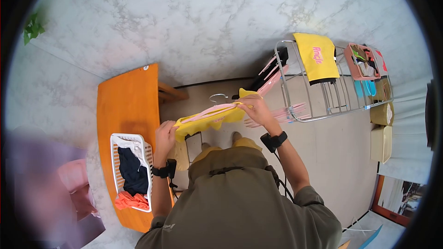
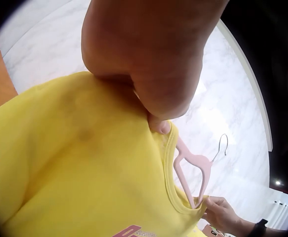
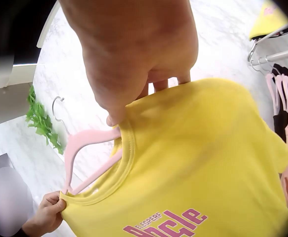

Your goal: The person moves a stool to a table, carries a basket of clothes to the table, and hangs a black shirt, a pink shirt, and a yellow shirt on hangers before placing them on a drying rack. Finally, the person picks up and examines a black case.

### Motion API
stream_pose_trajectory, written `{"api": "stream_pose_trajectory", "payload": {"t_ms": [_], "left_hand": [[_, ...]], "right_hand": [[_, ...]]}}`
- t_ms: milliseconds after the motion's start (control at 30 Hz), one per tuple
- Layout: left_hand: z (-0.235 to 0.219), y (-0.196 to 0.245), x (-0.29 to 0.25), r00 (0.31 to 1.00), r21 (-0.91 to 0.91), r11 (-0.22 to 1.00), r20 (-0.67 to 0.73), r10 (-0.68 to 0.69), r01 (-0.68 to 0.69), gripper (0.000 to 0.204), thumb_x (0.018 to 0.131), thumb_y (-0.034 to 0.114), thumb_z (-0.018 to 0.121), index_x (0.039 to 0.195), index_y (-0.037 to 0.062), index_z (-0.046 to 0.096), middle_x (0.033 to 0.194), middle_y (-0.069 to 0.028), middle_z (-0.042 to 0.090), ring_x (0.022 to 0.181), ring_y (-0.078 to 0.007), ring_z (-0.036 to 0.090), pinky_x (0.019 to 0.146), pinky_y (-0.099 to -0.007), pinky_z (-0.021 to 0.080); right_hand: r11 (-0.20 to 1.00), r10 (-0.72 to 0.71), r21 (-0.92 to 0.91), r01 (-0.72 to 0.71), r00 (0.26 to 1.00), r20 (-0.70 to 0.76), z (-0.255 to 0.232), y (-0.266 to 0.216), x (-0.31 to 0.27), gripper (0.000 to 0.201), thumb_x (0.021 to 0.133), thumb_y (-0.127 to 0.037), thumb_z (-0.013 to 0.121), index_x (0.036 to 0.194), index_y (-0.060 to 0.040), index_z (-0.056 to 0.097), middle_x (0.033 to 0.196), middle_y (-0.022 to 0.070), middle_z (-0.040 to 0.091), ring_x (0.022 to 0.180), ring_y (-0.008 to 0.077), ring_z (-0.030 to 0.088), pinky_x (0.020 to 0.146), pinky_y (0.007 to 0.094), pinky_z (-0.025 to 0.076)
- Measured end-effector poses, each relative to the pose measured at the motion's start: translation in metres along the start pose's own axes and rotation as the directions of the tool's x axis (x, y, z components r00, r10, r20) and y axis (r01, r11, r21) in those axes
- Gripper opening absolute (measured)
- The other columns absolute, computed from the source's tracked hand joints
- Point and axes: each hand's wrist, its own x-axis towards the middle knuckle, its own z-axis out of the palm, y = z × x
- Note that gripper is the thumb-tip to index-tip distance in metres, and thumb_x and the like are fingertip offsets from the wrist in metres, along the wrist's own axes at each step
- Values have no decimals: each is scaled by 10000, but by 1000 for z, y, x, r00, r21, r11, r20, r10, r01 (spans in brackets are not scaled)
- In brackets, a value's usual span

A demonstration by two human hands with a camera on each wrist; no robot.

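Observation:
A yellow T-shirt (image 1: 203, 124) with pink lettering hangs stretched between both hands, in front of the person's waist. Inside its neckline sits a pink hanger (image 3: 79, 140), whose metal hook (image 1: 218, 96) sticks up past the collar. My left hand (image 1: 165, 134) pinches one shoulder of the shirt by the collar. At the opposite shoulder, my right hand (image 1: 255, 110) grips the fabric, thumb at the neckline in the right wrist view. The hanger's arms run under the cloth, where their ends are hidden.
On the left, an orange table (image 1: 127, 92) bears a white basket (image 1: 149, 157) of dark and orange clothes. A metal drying rack (image 1: 286, 87) at right carries a folded yellow garment (image 1: 316, 55), a pink basket (image 1: 353, 64) and hanging pink hangers (image 1: 286, 113). Bins (image 1: 381, 143) stand beyond.

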Motion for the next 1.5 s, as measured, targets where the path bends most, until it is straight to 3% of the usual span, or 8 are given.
{"api": "stream_pose_trajectory", "payload": {"t_ms": [200,467,600,767,1067,1200,1333,1500], "left_hand": [[9,-6,-10,999,-10,999,26,-32,33,83,807,29,563,837,-43,592,807,-192,603,736,-364,582,655,-391,468],[6,-21,-25,989,-95,986,69,-131,137,82,813,23,576,839,-53,588,794,-178,609,725,-328,599,655,-350,469],[13,-19,-33,976,-107,973,101,-193,204,77,820,23,563,835,-46,593,808,-184,616,737,-340,606,651,-355,478],[38,-12,-34,988,-47,989,58,-140,143,80,824,36,574,852,-34,602,820,-181,619,747,-342,608,652,-368,484],[130,29,-3,958,13,998,284,51,-57,119,863,108,519,945,29,550,886,-178,608,772,-377,600,657,-442,480],[185,56,36,889,-37,999,457,16,1,173,905,94,441,1055,20,485,935,-234,594,827,-447,573,685,-495,464],[251,80,76,895,-147,989,438,88,-25,181,914,90,417,1068,10,470,932,-248,594,843,-453,578,708,-514,465],[339,56,95,913,-105,992,395,106,-69,303,897,36,390,1189,-8,460,970,-268,598,914,-433,591,767,-502,470]], "right_hand": [[989,-32,-144,28,999,-27,11,34,-18,273,782,-215,705,1004,-58,682,961,130,678,963,313,602,867,385,456],[978,198,68,-196,980,-19,-8,42,-42,423,736,-185,746,1108,-28,622,1104,171,631,1007,333,594,900,381,457],[934,356,14,-357,934,29,9,123,-78,499,719,-133,733,1185,-36,584,1148,196,614,1066,350,577,960,387,433],[708,508,-585,-395,861,34,30,191,-126,423,706,-101,637,1127,-73,616,1107,166,625,1157,350,504,983,432,421],[568,664,-700,-432,743,80,41,180,-137,363,696,-74,588,1050,-104,660,1102,122,605,1113,318,498,961,431,421],[736,505,-515,-439,863,-14,39,179,-154,331,702,-123,640,1029,-74,659,1108,151,608,1147,352,498,984,428,407],[776,545,-324,-540,834,-84,34,169,-174,340,715,-162,668,1036,-48,660,1076,173,625,1085,365,548,967,415,428],[702,704,27,-712,699,128,18,143,-224,362,792,-216,670,1077,6,639,958,160,678,882,274,648,822,358,506]]}}
